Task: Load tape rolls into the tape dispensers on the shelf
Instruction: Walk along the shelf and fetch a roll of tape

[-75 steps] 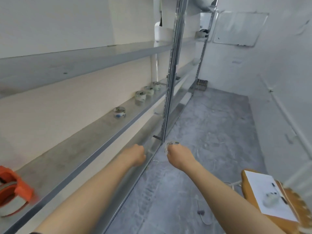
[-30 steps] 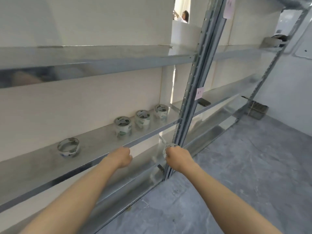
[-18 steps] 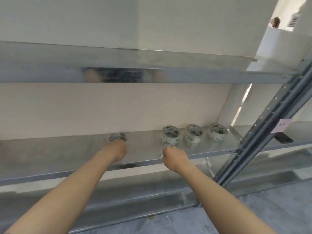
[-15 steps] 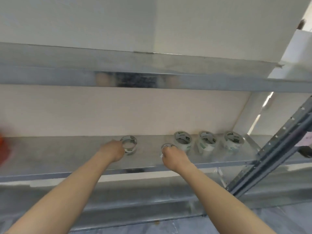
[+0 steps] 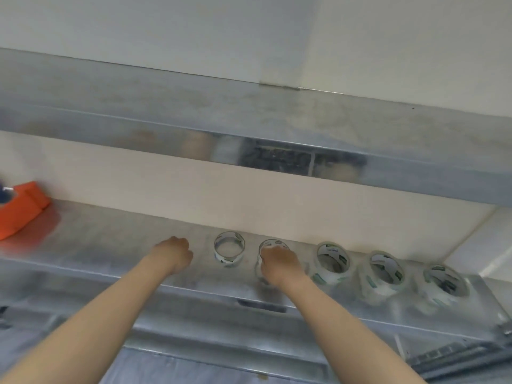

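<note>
Here a tape roll [image 5: 273, 243] is gripped in the right hand [image 5: 279, 263], the left hand [image 5: 175, 256] fisted, empty; carriage to the dispenser [image 5: 20, 209] is likely required next.

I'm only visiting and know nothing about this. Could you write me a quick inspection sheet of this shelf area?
Surface: metal shelf, grey and reflective.
Job's things: orange tape dispenser at far left; three full tape rolls at right; thin tape ring standing free; second ring in hand.
Clutter: nothing seen.
Hands: left hand has curled fingers, apparently empty; right hand grips the second ring.
Cables: nothing seen.
Surroundings: upper shelf, pale wall.
</note>
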